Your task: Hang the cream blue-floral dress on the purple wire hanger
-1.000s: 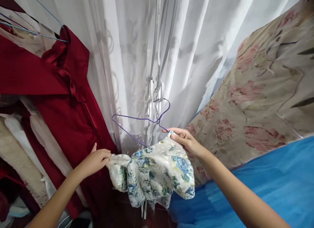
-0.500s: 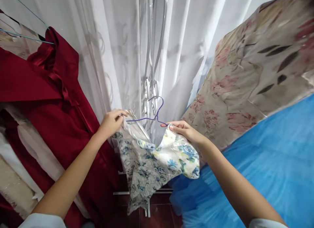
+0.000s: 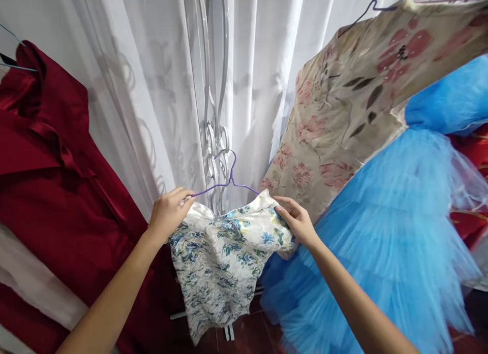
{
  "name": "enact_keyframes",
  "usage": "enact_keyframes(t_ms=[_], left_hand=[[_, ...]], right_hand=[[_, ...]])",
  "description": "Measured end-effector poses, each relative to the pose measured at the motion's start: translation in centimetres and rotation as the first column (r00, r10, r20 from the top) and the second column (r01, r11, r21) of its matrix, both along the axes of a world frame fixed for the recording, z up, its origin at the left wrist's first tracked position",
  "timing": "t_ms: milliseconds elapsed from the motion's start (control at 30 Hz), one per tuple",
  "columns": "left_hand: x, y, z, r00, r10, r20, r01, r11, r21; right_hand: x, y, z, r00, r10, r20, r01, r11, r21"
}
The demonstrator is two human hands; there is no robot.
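A white blouse (image 3: 224, 262) with blue and yellow flowers hangs in front of me on a purple wire hanger (image 3: 231, 182). My left hand (image 3: 170, 212) is closed on the blouse's left shoulder, where the hanger's left end runs to the fingers. At the other shoulder, my right hand (image 3: 296, 219) has its thumb on the cloth and its fingers behind the edge. The hanger's hook stands free above the neckline, in front of the white metal scrollwork. Cloth covers the hanger's right tip.
A white scrolled metal stand (image 3: 209, 100) rises before white curtains (image 3: 251, 64). Dark red dresses (image 3: 49, 191) hang at left. On the right hang a beige floral garment (image 3: 324, 125) and a ruffled blue tulle dress (image 3: 366, 232). Dark red floor tiles (image 3: 244, 328) show below.
The view has swung to the right, showing more of the blue dress. The blouse now faces me more squarely, its neckline spread along the hanger. My right hand has shifted outward along the shoulder.
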State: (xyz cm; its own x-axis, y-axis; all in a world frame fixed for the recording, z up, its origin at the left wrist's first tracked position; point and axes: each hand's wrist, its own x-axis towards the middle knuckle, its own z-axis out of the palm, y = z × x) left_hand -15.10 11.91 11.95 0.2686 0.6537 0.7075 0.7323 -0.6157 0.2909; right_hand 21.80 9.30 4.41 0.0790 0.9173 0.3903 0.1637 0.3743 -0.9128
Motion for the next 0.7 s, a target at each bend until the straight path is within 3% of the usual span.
enact_keyframes(t_ms=[133, 300, 400, 500, 533, 600, 633, 700], left_hand=[[0.6, 0.1, 0.6, 0.998, -0.052, 0.025, 0.051, 0.998, 0.025], [2.6, 0.7, 3.2, 0.997, -0.072, -0.038, 0.074, 0.996, 0.057], [4.1, 1.5, 3.7, 0.987, -0.110, -0.115, 0.119, 0.990, 0.081], [4.1, 2.7, 1.6, 0.972, -0.218, -0.085, 0.223, 0.973, 0.058], [3.8, 3.0, 0.5, 0.969, -0.249, 0.006, 0.248, 0.967, 0.051], [3.1, 3.5, -1.7, 0.938, -0.255, 0.234, 0.249, 0.967, 0.055], [2.9, 3.6, -2.6, 0.914, -0.235, 0.332, 0.231, 0.972, 0.051], [2.9, 3.4, -3.6, 0.891, -0.208, 0.404, 0.230, 0.973, -0.007]], right_hand=[[-0.6, -0.2, 0.8, 0.990, -0.098, 0.097, 0.085, 0.988, 0.126], [0.9, 0.1, 2.4, 0.972, -0.230, 0.041, 0.219, 0.959, 0.179], [1.2, -2.7, 0.9, 0.935, -0.355, -0.014, 0.353, 0.925, 0.139], [-0.9, -8.4, -2.4, 0.909, -0.413, -0.060, 0.417, 0.906, 0.075], [-2.0, -10.4, -3.5, 0.934, -0.349, -0.078, 0.353, 0.935, 0.040], [-4.5, -13.5, -5.1, 0.992, 0.039, -0.123, -0.038, 0.999, 0.008], [-5.7, -14.5, -5.5, 0.958, 0.245, -0.149, -0.244, 0.969, 0.020], [-7.6, -15.1, -5.3, 0.899, 0.392, -0.194, -0.400, 0.917, -0.002]])
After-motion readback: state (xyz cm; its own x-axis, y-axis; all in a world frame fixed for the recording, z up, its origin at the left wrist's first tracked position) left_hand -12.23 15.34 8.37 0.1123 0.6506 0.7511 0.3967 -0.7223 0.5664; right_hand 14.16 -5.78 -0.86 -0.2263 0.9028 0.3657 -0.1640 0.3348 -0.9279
